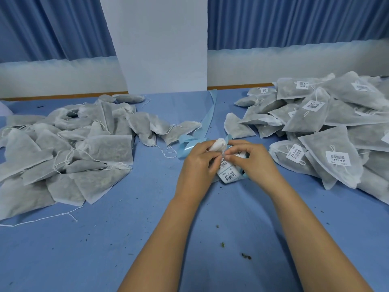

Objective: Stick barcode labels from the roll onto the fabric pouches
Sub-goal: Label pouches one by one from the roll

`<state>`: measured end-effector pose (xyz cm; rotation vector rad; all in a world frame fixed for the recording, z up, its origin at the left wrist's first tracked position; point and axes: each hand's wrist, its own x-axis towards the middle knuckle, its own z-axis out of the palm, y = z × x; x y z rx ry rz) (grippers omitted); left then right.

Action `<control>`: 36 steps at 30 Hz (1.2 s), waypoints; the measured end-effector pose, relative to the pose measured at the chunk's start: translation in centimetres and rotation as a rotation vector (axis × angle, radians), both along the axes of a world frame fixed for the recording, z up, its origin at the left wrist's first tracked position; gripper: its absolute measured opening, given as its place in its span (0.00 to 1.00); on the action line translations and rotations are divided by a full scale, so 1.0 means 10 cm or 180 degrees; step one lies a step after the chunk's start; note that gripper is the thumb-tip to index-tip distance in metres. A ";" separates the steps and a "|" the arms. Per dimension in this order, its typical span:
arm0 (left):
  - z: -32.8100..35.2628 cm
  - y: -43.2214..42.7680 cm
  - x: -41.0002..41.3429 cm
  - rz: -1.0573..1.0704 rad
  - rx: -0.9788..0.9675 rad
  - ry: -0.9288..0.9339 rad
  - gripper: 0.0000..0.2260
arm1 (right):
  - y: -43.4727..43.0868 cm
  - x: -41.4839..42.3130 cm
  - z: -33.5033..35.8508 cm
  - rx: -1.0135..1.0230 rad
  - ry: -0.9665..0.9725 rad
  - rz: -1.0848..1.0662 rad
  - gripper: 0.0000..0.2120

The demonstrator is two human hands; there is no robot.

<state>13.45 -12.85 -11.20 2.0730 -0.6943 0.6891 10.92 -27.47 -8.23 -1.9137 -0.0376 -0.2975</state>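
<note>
Mid table [147, 228]: left hand [196, 163] curled round the label roll [228, 173], right hand [254, 161] pinching a barcode label [224, 163] at its top. Labels show barcodes plus small print (unreadable). Unlabelled pouches [84, 148] piled left, labelled pouches [328, 127] right; blue backing strip [210, 114] trails far.

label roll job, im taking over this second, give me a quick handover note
Left hand: grips the label roll above the middle of the table.
Right hand: fingertips pinch at the roll's top, apparently peeling a label.
Blue backing strip: spent, trails away behind the hands.
Done: labelled pouches, heaped on the right.
Left to do: unlabelled pouches, heaped on the left. Each needs a barcode label before it goes onto the right heap.
</note>
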 end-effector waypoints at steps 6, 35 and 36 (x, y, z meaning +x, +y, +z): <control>0.15 0.15 0.02 0.0965 -0.1345 0.0470 0.06 | 0.02 0.04 -0.02 -0.0323 -0.0045 -0.0322 0.07; 0.25 0.35 0.00 0.0381 -0.0611 -0.0516 0.07 | 0.17 -0.14 0.18 0.1051 -0.0522 -0.0329 0.18; 0.24 0.36 0.01 0.0411 -0.0603 -0.0521 0.07 | 0.18 -0.14 0.18 0.1038 -0.0497 -0.0343 0.19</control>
